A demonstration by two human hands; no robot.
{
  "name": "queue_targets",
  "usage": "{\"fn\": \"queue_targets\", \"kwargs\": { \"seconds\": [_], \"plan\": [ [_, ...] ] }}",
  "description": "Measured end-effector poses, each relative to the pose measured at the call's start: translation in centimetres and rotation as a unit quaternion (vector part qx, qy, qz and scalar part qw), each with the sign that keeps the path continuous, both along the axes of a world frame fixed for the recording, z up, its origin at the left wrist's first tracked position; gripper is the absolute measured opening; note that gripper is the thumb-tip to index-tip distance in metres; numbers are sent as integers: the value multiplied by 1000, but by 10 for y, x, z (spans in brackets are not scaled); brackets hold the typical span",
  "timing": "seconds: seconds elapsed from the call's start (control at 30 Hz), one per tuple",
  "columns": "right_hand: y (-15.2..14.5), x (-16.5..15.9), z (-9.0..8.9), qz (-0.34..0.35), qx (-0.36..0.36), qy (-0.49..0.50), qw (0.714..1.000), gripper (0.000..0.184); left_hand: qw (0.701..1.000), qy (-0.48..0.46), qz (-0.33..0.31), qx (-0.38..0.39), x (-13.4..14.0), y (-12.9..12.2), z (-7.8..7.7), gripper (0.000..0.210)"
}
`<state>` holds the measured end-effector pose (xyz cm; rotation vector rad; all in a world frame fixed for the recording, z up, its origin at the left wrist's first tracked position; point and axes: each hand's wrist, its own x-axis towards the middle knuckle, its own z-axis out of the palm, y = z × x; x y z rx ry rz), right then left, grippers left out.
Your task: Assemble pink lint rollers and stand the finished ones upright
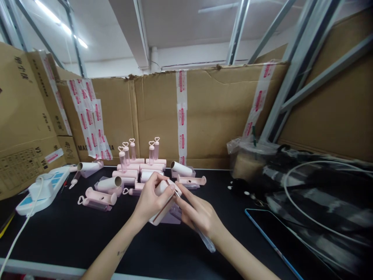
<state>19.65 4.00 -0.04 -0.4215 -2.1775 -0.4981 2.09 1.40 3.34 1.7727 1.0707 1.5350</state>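
Observation:
My left hand [148, 200] is closed around a pale pink and white casing [157, 219] with a brown strip along its side. In my right hand [201, 214] is a slim tool with a clear handle [207, 242]. Its thin metal tip meets the end of the casing, close to my left thumb; the exact contact is hidden by fingers. A translucent purple part [175, 219] lies under the hands. Behind them stand pink tubes [125, 174] with upright heart-topped handles [122, 157], several white rolls [109, 183] and an open pink shell [101, 196].
A white power strip [58, 182] with a plugged-in charger [40, 188] sits at the left. On the right are a phone [279, 237], a lidded drink cup [247, 163] and a dark bag with a white cable [291, 194]. Cardboard walls [157, 116] enclose the black table [116, 241].

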Motion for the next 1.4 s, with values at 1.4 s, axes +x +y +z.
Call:
{"fn": "queue_targets", "kwargs": {
  "seconds": [1.4],
  "plan": [
    [27,32,35,-69,-287,104,950,25,923,294,140,205,-26,7,-18,41]
  ]
}}
